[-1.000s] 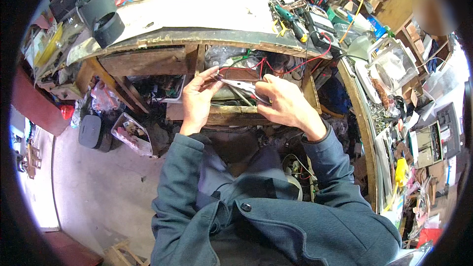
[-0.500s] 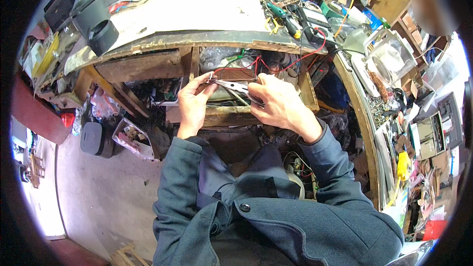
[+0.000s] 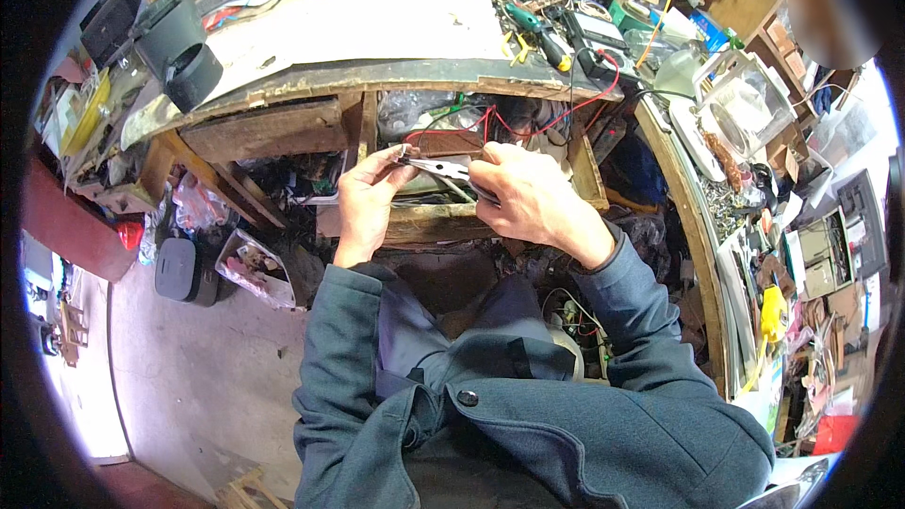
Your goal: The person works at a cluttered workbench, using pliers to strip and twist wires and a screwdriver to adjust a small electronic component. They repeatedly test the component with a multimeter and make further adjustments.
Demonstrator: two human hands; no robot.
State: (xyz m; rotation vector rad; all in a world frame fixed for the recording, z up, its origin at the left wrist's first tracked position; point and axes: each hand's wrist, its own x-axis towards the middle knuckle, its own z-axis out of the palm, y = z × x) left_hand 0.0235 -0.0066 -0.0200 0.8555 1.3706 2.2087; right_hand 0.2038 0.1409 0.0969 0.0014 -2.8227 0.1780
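My right hand (image 3: 533,193) is wrapped round the handles of metal needle-nose pliers (image 3: 447,169), which lie nearly level and point left. Their narrow jaws meet a small dark part (image 3: 406,156) pinched between the thumb and fingers of my left hand (image 3: 362,210). That part is too small to name, and whether the jaws grip it or only touch it I cannot tell. Both hands hover over an open wooden drawer (image 3: 438,225). Red wire (image 3: 566,123) runs behind them from the drawer up to the bench.
Above the drawer spans a wooden workbench with a pale sheet (image 3: 377,24) on it. A green-handled screwdriver (image 3: 528,19) and other tools lie at its back right. Dark cylinders (image 3: 193,71) stand at the left. Crowded shelving lines the right. A box of scraps (image 3: 253,267) sits on the floor.
The pliers' visible handles have drawn closer together in my right hand, and the tool has tilted slightly. Both hands stay almost in place; the view has shifted a little.
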